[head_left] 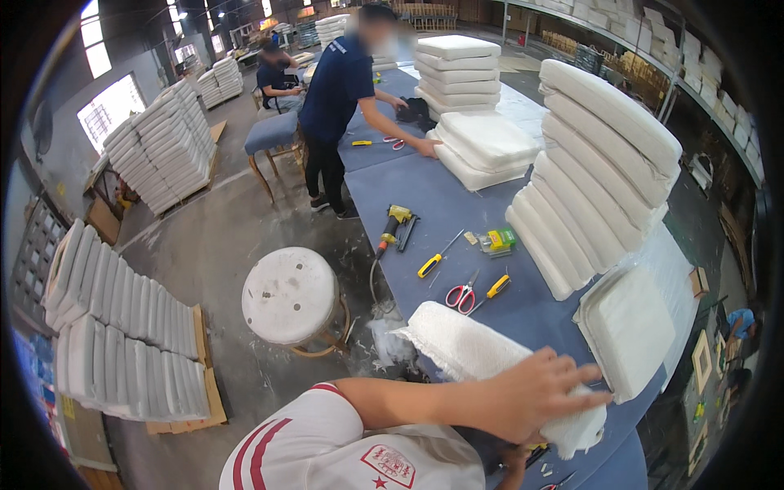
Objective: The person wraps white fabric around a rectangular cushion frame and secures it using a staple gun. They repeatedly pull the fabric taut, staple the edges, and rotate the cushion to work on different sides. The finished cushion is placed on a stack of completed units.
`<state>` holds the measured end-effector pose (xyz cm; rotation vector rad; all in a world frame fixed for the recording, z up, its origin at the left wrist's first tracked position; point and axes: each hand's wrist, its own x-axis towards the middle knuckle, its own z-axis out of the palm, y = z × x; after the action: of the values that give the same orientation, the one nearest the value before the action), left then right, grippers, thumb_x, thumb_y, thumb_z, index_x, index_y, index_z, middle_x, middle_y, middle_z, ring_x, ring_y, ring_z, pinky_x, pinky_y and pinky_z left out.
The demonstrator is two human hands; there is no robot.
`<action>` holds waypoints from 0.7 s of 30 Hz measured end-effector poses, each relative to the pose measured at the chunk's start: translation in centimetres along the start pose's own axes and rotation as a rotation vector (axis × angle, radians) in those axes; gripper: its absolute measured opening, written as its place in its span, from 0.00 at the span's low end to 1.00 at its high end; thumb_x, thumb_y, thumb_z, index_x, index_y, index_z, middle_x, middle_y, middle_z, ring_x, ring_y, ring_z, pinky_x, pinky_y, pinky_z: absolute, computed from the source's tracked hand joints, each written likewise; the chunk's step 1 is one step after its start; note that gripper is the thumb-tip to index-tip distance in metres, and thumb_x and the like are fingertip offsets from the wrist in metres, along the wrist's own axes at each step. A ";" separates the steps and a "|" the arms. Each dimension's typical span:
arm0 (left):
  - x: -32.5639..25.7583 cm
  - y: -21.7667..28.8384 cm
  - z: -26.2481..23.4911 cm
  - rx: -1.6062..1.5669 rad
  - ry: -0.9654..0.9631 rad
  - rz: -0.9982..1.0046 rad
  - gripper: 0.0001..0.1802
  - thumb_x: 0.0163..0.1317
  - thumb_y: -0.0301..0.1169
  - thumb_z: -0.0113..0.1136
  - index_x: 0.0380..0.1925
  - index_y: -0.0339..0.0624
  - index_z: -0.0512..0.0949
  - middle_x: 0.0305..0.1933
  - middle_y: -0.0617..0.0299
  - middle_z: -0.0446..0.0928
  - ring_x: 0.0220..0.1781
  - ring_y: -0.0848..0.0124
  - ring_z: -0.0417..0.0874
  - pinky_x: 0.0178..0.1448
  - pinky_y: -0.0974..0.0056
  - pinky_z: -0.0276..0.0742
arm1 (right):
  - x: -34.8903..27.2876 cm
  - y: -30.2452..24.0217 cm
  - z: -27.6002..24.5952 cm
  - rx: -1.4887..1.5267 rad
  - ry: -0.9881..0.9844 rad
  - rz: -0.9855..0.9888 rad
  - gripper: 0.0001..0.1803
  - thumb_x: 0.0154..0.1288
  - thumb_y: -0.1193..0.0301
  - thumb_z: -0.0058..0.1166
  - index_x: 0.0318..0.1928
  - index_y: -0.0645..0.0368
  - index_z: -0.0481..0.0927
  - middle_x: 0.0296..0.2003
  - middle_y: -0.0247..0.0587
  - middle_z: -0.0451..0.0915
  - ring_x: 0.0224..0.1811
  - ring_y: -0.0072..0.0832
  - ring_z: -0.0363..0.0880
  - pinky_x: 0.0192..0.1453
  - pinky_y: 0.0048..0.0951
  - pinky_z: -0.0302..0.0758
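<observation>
A white cushion (474, 343) is tilted up on its side in front of me at the table's near end, its fabric edge rough and frayed. My left hand (547, 396) lies across its right part, fingers stretched and spread, slightly blurred. Below the cushion, at the lower edge, my right hand (514, 464) shows only in part. Its fingers are hidden beside a yellow and black tool (536, 454) whose kind I cannot make out. Just past the cushion lie red-handled scissors (462, 297) and a yellow-handled screwdriver (496, 287).
On the blue-covered table (384, 188) are a yellow staple gun (398, 222), another screwdriver (433, 263) and a green-yellow box (496, 240). Stacked white cushions (600, 171) and a single cushion (629, 331) line its right side. A co-worker (335, 90) touches cushions farther along. A round stool (290, 294) stands left.
</observation>
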<state>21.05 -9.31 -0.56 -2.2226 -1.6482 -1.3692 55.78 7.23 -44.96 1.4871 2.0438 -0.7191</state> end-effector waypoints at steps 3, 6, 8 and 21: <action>-1.9 1.7 1.8 -0.092 0.010 0.068 0.58 0.44 0.40 0.90 0.80 0.49 0.74 0.71 0.48 0.80 0.63 0.51 0.85 0.68 0.46 0.76 | -2.1 1.3 -4.6 0.231 -0.023 -0.065 0.81 0.57 0.34 0.83 0.96 0.49 0.42 0.91 0.80 0.31 0.92 0.74 0.48 0.91 0.67 0.59; -2.7 2.0 1.5 -0.137 0.106 0.086 0.55 0.44 0.36 0.90 0.77 0.50 0.75 0.67 0.50 0.81 0.61 0.51 0.85 0.64 0.49 0.73 | -5.7 -0.3 -9.9 0.431 0.060 -0.152 0.79 0.58 0.34 0.82 0.96 0.50 0.43 0.91 0.78 0.33 0.92 0.72 0.49 0.91 0.67 0.59; -2.5 2.1 0.5 -0.197 0.182 0.068 0.55 0.44 0.35 0.90 0.77 0.50 0.76 0.66 0.51 0.82 0.59 0.50 0.85 0.63 0.48 0.73 | -8.8 -1.8 -14.3 0.550 0.155 -0.215 0.78 0.59 0.34 0.81 0.95 0.51 0.44 0.91 0.78 0.34 0.92 0.72 0.50 0.91 0.66 0.59; -12.5 -7.6 -7.1 -0.647 0.435 -0.032 0.59 0.43 0.33 0.89 0.81 0.42 0.76 0.76 0.52 0.80 0.76 0.56 0.82 0.81 0.49 0.76 | -23.6 -9.0 -30.1 0.855 0.695 -0.690 0.71 0.66 0.36 0.77 0.94 0.56 0.49 0.91 0.73 0.42 0.91 0.66 0.55 0.91 0.63 0.60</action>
<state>10.23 -19.02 -7.95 -1.9143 -1.2032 -2.4489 50.74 9.01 -5.99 1.5588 3.0761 -1.6978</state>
